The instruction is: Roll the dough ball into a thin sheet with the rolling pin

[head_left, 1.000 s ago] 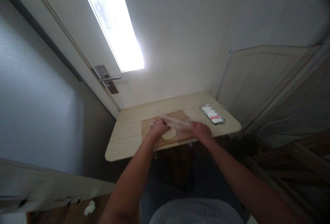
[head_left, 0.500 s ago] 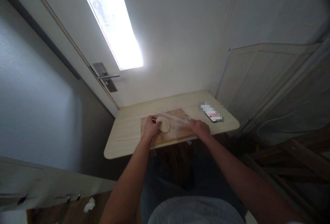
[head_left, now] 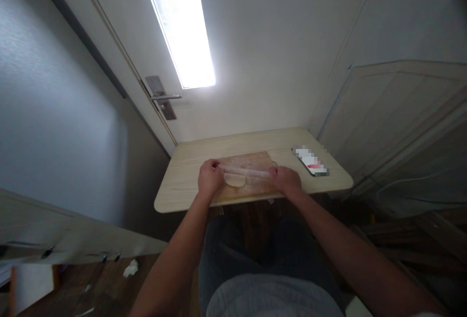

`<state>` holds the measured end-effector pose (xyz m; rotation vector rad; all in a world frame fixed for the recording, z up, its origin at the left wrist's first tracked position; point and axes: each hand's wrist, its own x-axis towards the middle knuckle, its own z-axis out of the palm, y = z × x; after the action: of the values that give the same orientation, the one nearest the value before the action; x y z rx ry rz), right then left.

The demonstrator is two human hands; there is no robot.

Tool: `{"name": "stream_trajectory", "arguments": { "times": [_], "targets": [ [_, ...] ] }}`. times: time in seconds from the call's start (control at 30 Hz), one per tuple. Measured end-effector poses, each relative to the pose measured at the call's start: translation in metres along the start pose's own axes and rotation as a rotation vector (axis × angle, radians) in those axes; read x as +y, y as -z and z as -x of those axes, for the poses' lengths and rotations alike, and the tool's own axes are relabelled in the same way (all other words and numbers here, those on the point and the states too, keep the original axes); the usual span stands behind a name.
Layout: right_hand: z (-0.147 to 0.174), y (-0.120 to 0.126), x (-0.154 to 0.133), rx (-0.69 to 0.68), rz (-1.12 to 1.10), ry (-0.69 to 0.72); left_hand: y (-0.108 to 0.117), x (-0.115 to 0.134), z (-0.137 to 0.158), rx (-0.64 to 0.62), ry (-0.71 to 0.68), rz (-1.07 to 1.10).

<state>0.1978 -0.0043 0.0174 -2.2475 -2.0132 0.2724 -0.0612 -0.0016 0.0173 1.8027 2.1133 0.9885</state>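
Observation:
A pale rolling pin lies across a round piece of flattened dough on a wooden cutting board. My left hand is closed around the pin's left end. At the opposite end, my right hand grips the pin with its fingers wrapped round. The pin covers the dough's far part, so only the near half shows. Flour whitens parts of the board.
The board rests on a small light wooden table with rounded corners. A phone lies at the table's right. Behind stands a white door with a metal handle. Crumpled white paper is on the floor at lower left.
My left hand has let go of the dough's edge and taken the pin's left end. The pin has come nearer and now lies over the dough. The view has shifted slightly.

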Motion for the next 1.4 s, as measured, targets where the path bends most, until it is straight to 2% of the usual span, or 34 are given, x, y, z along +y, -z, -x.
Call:
{"name": "stream_trajectory", "arguments": {
  "times": [0.1,0.23,0.37,0.5,0.63,0.73,1.4],
  "targets": [
    [-0.002,0.0,-0.006,0.015,0.022,0.054,-0.007,0.014,-0.008,0.036,-0.11,-0.031],
    [0.001,-0.004,-0.009,0.123,0.059,0.169,-0.021,0.029,-0.01,-0.105,-0.256,-0.22],
    [0.01,-0.011,-0.012,0.326,0.076,0.192,-0.032,0.027,-0.008,-0.175,-0.297,-0.348],
    [0.016,-0.016,-0.027,0.4,0.021,0.226,-0.035,0.023,-0.011,-0.204,-0.313,-0.37],
    [0.016,-0.024,-0.047,0.376,-0.01,0.305,-0.034,0.025,-0.016,-0.238,-0.299,-0.383],
    [0.013,-0.03,-0.054,0.349,-0.007,0.293,-0.035,0.028,-0.019,-0.253,-0.295,-0.383],
    [-0.01,-0.034,-0.057,0.281,0.038,0.241,-0.051,0.03,-0.043,-0.283,-0.257,-0.412]
  ]
}}
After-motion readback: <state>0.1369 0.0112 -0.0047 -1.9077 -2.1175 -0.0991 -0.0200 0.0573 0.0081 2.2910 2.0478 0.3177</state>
